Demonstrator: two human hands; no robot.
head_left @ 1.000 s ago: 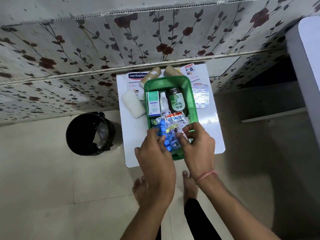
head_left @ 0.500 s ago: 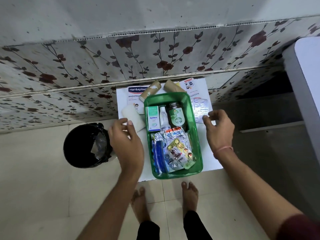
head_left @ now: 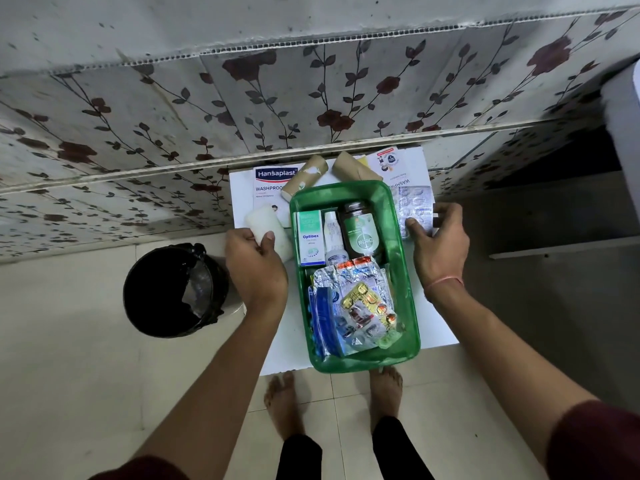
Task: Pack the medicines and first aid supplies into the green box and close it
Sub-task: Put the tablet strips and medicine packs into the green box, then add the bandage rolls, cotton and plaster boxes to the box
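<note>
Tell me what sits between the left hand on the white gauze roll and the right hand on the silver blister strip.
In the head view, the open green plastic box lies between the left hand and right hand, holding medicines.

Open green box [head_left: 398, 244] on white table [head_left: 440, 327], holding Optibex carton [head_left: 309, 237], dark bottle [head_left: 360, 233] and blister strips [head_left: 360, 303]; left hand [head_left: 254, 268] gripping white gauze roll [head_left: 268, 226], right hand [head_left: 440, 240] pinching silver blister pack [head_left: 414, 209].
</note>
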